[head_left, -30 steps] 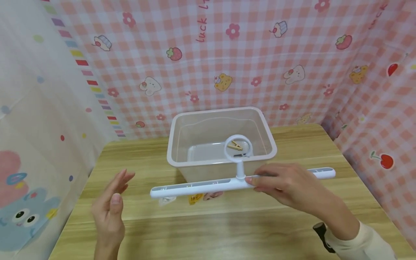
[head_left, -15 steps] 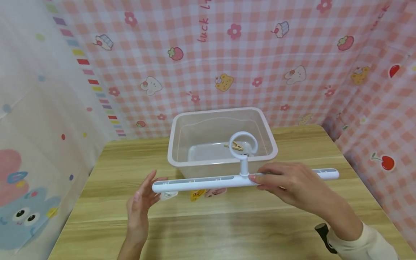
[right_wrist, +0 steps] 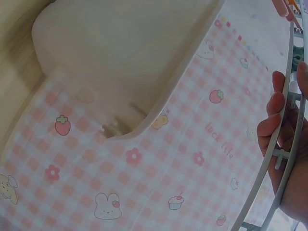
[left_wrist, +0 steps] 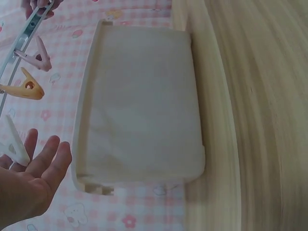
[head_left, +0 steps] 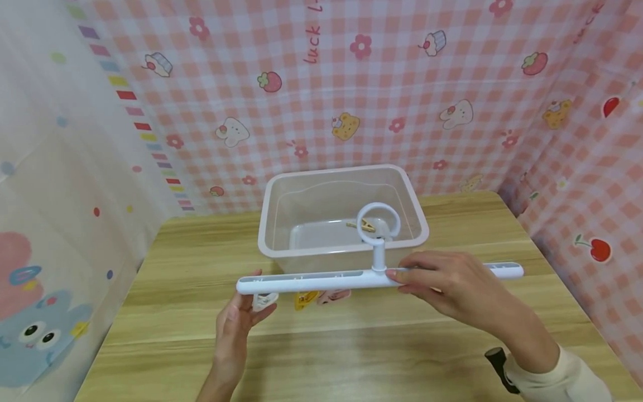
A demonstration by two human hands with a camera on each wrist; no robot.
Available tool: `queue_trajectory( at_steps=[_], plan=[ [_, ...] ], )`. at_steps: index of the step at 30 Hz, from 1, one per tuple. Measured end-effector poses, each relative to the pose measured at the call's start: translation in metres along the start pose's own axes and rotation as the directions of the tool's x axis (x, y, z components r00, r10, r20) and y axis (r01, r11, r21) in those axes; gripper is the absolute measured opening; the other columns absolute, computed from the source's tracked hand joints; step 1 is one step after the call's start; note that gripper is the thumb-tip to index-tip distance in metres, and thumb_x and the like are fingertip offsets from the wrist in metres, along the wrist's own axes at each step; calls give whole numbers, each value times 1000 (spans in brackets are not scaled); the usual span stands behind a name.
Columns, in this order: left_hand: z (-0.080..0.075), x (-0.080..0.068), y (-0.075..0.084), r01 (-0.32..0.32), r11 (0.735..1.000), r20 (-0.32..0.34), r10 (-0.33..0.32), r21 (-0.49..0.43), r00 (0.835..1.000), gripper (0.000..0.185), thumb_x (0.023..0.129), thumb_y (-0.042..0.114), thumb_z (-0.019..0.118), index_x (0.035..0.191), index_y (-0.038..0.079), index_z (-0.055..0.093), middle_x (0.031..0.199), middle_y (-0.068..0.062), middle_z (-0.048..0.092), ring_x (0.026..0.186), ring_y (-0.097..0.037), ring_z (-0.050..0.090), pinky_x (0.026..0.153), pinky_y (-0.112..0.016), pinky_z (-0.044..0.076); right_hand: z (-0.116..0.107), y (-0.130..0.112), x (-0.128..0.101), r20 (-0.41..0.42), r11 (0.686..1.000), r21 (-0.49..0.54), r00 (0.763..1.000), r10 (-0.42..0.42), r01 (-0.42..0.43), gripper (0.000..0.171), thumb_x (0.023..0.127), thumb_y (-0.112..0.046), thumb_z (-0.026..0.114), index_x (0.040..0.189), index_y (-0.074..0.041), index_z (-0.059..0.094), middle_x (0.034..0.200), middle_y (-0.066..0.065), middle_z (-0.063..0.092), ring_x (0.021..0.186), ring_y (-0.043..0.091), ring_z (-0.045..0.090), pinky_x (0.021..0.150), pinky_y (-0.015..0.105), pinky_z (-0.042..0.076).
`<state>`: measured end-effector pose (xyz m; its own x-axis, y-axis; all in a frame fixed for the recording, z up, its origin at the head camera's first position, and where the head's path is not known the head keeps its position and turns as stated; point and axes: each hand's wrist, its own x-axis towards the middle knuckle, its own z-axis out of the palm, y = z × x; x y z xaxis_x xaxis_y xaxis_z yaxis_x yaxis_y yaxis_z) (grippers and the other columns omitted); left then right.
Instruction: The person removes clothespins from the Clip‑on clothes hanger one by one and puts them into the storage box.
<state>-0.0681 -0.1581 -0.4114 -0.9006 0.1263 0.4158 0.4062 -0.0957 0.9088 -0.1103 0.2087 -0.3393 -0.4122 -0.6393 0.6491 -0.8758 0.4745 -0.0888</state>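
A white clip hanger (head_left: 311, 283), a long bar with a ring on a short stem, is held level over the table. My right hand (head_left: 444, 279) grips its bar just right of the stem; in the right wrist view, curled fingers (right_wrist: 272, 106) show against the rail. Below the left half hang a white clip (left_wrist: 17, 144), a yellow clip (left_wrist: 29, 90) and a pink clip (left_wrist: 41, 57). My left hand (head_left: 233, 329) is at the bar's left end, its loosely spread fingers (left_wrist: 55, 166) around the white clip. I see no firm pinch on it.
Behind the hanger, a translucent plastic bin (head_left: 288, 251) stands on the wooden table (head_left: 351, 352). Inside are a tan clothespin (head_left: 361, 224) and other small pieces partly hidden by the ring. Pink checked cloth (head_left: 301, 111) hangs behind the table.
My left hand has moved right and up to the white clip at the bar's left end. The hanger has shifted slightly right and levelled a little; my right hand keeps its grip.
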Motion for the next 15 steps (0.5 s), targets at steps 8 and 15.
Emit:
queue_trajectory(
  at_steps=[8,15],
  plan=[
    [3,-1,-10,-80,995,33,82,-55,996,46,102,-5,36,142,9,56,130,5,70,118,-9,68,98,-23,55,-2,1,-2,2,1000,-7,1000,8,-8,35,105,-43,49,113,-24,78,97,-5,73,72,2,61,63,17,48],
    [10,-4,-7,-31,991,-3,32,131,999,37,95,-15,53,130,-6,62,109,10,77,101,-4,72,84,-19,55,-2,1,-2,5,1000,7,1000,11,-11,35,105,-42,49,114,-23,77,97,-5,73,72,2,60,63,15,48]
  ],
)
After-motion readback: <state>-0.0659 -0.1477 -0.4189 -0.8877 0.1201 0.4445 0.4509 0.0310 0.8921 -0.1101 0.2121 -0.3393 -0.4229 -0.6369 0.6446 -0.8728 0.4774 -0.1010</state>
